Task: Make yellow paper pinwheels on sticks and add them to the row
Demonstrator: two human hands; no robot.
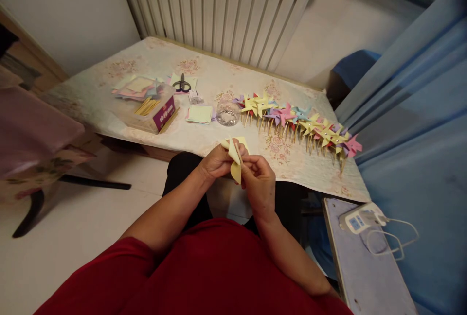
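- the left hand point(218, 161) is curled nearly closed, gripping the upper part of a piece of yellow paper point(236, 173).
- the right hand point(260, 179) pinches the same paper between thumb and fingertips, the other fingers bent; the yellow paper is between the two hands.
- that piece looks only partly made up: it is bent into curved flaps, and whether a stick or pin is in it cannot be told.
- beyond and to the right of the right hand, a row of pinwheels point(285, 114) on sticks looks finished.
- unused supplies seem to remain: ahead of the left hand lie a stack of paper squares point(199, 114) and a round clear container point(228, 116) of small shiny bits; farther left, a plastic box point(164, 114) with wooden sticks point(147, 106), and scissors point(181, 85) beyond.
- the front edge of the table point(209, 69) runs just by both hands, over the person's lap.
- the pinwheels stand apart from the right hand, leaving it some room sideways; the container and stack are the nearest limits ahead.
- right of the right hand, past the table's corner, a white device point(359, 218) lies on a bench point(379, 276).
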